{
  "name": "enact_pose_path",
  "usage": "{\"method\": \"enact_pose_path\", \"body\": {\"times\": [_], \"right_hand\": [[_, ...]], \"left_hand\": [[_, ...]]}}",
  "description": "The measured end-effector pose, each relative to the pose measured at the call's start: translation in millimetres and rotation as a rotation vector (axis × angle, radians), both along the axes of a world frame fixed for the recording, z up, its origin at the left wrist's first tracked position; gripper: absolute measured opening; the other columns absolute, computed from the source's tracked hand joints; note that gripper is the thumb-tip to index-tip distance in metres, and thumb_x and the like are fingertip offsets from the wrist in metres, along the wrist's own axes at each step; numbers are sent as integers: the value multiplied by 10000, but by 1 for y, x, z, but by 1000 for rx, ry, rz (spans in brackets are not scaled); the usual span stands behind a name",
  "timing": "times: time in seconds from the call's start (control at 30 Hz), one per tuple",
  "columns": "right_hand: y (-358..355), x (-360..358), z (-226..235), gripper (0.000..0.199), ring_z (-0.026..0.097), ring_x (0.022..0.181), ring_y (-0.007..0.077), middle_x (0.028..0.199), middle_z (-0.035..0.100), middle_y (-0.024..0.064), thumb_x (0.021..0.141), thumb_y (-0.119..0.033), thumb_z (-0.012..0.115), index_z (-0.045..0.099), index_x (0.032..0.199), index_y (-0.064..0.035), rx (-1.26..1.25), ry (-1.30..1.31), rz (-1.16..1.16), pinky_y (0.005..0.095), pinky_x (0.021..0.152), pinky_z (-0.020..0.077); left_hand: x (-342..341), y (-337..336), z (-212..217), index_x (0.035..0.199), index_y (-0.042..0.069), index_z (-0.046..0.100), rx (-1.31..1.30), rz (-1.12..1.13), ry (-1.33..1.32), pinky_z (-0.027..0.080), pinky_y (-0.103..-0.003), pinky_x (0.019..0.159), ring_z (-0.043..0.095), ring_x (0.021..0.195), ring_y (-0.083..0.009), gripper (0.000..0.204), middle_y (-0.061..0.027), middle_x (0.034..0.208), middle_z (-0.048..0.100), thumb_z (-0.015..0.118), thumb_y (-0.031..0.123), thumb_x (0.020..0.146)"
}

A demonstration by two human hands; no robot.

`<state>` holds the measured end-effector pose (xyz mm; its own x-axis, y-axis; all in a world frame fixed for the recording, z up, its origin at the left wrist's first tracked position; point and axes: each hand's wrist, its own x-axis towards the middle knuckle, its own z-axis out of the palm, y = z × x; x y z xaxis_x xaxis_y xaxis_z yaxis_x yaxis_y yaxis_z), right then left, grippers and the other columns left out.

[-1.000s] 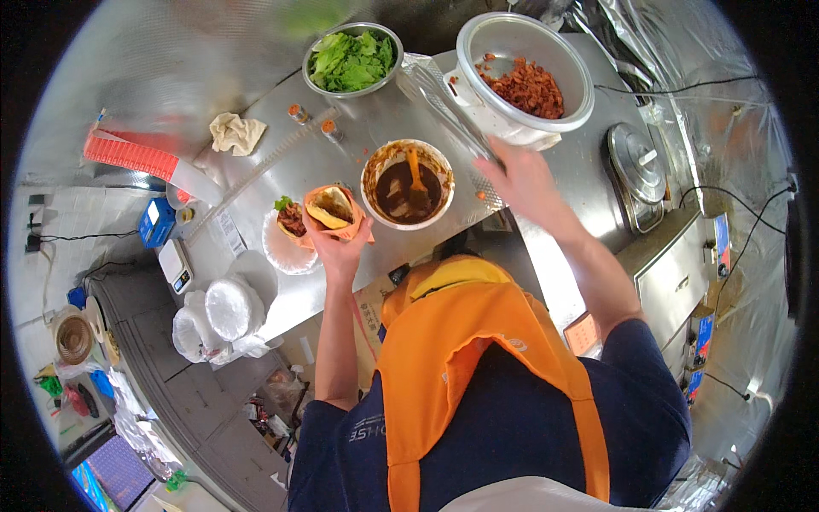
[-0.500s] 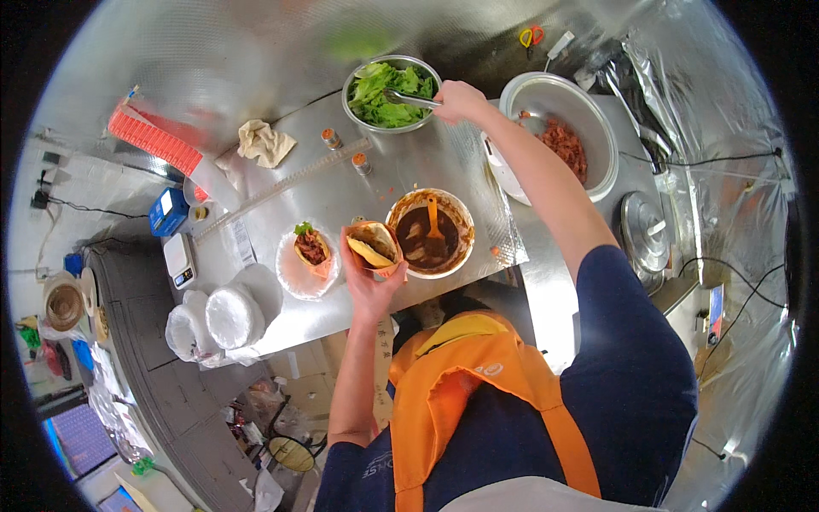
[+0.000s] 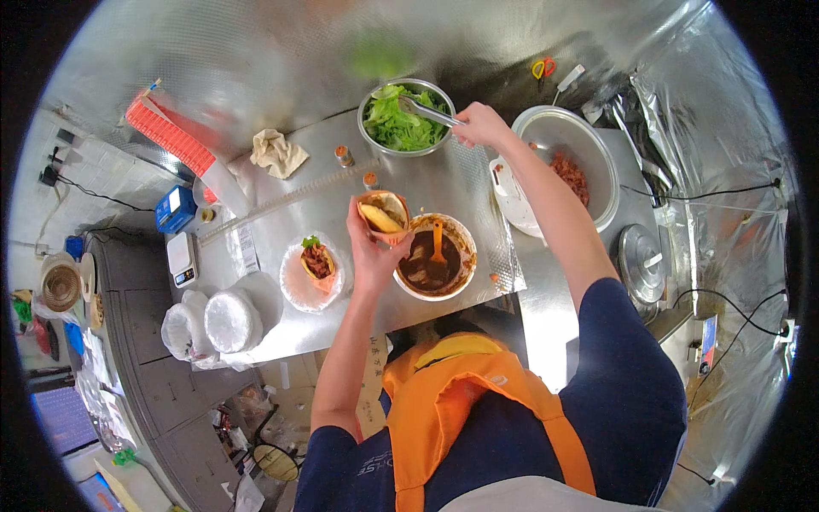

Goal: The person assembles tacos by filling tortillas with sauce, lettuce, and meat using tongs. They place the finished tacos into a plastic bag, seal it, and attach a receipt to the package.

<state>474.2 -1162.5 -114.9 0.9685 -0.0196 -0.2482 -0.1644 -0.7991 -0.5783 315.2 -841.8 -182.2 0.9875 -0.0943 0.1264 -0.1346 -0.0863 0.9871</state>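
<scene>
My left hand (image 3: 372, 256) is closed around a split bun (image 3: 380, 218) in an orange-red paper sleeve, held mouth upward just left of the sauce bowl. My right hand (image 3: 483, 126) grips metal tongs (image 3: 431, 113). Their tips reach over green lettuce leaves (image 3: 397, 130) in a steel bowl (image 3: 363, 136) at the far side of the table. Whether the tips pinch a leaf, I cannot tell. Brown sauce fills the white bowl (image 3: 470, 247), where an orange spatula (image 3: 438, 246) stands. On a plastic-covered plate (image 3: 294, 296) to the left lies another bun (image 3: 317, 261), filled with meat and lettuce.
At right, a large bowl (image 3: 611, 200) holds chopped meat (image 3: 566, 177), beside a white perforated tray (image 3: 514, 200). Wrapped plates (image 3: 232, 320), a scale (image 3: 181, 258), a cloth (image 3: 278, 154) and two small jars (image 3: 344, 156) occupy the left side. A steel lid (image 3: 641, 260) lies far right.
My left hand has carried the bun away from me, toward the lettuce bowl. The tongs have shifted slightly toward the bowl's far rim. The whole view has shifted a little.
</scene>
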Motion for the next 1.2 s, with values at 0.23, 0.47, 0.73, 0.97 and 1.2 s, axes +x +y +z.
{"method": "enact_pose_path", "body": {"times": [0.23, 0.47, 0.73, 0.97, 1.2], "right_hand": [[6, -37, 20, 251, 644, 619, 92, 812, 730, 45, 946, -168, 693, 757, 1116, 5, 480, -78, -202, 249, 571, 504], [52, -114, 62, 315, 578, 608, 60, 846, 713, 19, 999, -165, 681, 712, 1271, -8, 859, -134, -312, 222, 559, 447], [71, -202, 41, 435, 602, 633, 68, 855, 728, 56, 995, -135, 696, 614, 1373, 63, 624, -429, -371, 242, 567, 506], [49, -229, 60, 391, 656, 687, 88, 867, 761, 110, 968, -130, 722, 654, 1301, 65, 502, -546, -438, 264, 594, 537], [46, -276, 60, 442, 662, 756, 108, 1015, 771, 142, 949, -148, 740, 642, 1338, 39, 416, -512, -516, 296, 698, 562]], "left_hand": [[94, -61, 7, 1570, -61, 179, 241, 226, -126, 362, -472, 1173, 406, 1381, -399, 1181, -240, 1464, 421, 920, 93, 663], [154, -106, 15, 1588, -60, 162, 254, 347, -334, 326, -486, 1196, 359, 1421, -433, 1246, -268, 1504, 378, 943, 144, 638], [124, -124, 57, 1628, 19, 115, -113, 133, -271, 367, -416, 1205, 382, 1460, -340, 1268, -204, 1571, 315, 934, 32, 660], [98, -145, 74, 1614, 9, 158, -123, -40, -368, 430, -400, 1155, 452, 1409, -306, 1228, -204, 1550, 392, 950, 80, 678], [100, -155, 85, 1605, 21, 163, -234, -210, -280, 427, -386, 1151, 454, 1397, -258, 1183, -171, 1547, 389, 914, 21, 691]]}}
